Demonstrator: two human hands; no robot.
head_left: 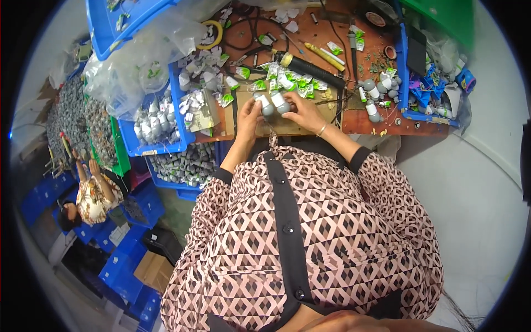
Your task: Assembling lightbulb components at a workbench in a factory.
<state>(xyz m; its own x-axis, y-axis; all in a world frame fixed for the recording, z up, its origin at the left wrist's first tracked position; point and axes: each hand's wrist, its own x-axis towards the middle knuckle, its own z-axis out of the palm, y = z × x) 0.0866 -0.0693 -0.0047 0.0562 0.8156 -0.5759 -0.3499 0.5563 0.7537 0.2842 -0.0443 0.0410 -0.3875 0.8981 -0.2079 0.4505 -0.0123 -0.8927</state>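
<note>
My left hand (249, 117) is closed on a grey-and-white bulb-shaped piece (265, 104), its thumb and fingers along the white band. Beside it, my right hand (307, 115) grips a second bulb-shaped piece (280, 102) of the same look. The two pieces are held side by side, rounded grey ends toward me, over a brown board (246, 100) at the bench's near edge. Just beyond them lies a heap of small green-and-white parts (296, 78). More bulb-shaped pieces (374, 113) lie on the bench to the right of my right hand.
A black-handled tool (312, 70) and a yellow stick (326, 57) lie across the red-brown bench (409, 128). Blue bins with bulb-shaped pieces (157, 124) stand at left, and a blue tray (434, 117) at right. Another person (95, 196) works at far left.
</note>
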